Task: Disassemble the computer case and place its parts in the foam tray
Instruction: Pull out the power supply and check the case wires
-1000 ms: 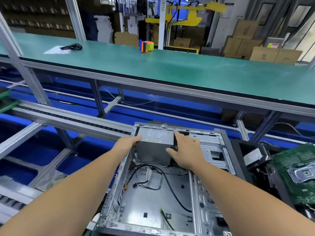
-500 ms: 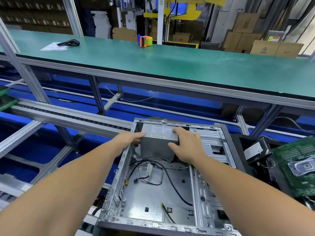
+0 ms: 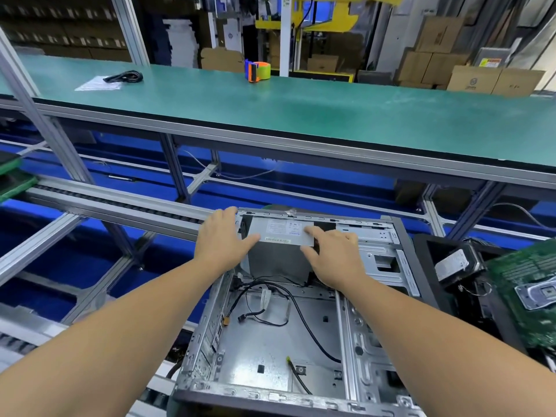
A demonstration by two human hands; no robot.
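Both hands have slid toward the far end of the open computer case (image 3: pixel 270 341) since a moment ago. Now the left hand (image 3: pixel 222 239) lies on the far left corner of the grey power supply (image 3: pixel 281 251), thumb across its label; the right hand (image 3: pixel 334 257) clasps its right edge, fingers curled over the top. This looks like the step of freeing that unit, which sits at the case's far end (cables trail from it). Next probably: lift it clear, then carry it right to the black foam tray (image 3: pixel 427 254).

Two hands (image 3: pixel 224 240), one case (image 3: pixel 264 341), one tape dispenser (image 3: pixel 256 70).
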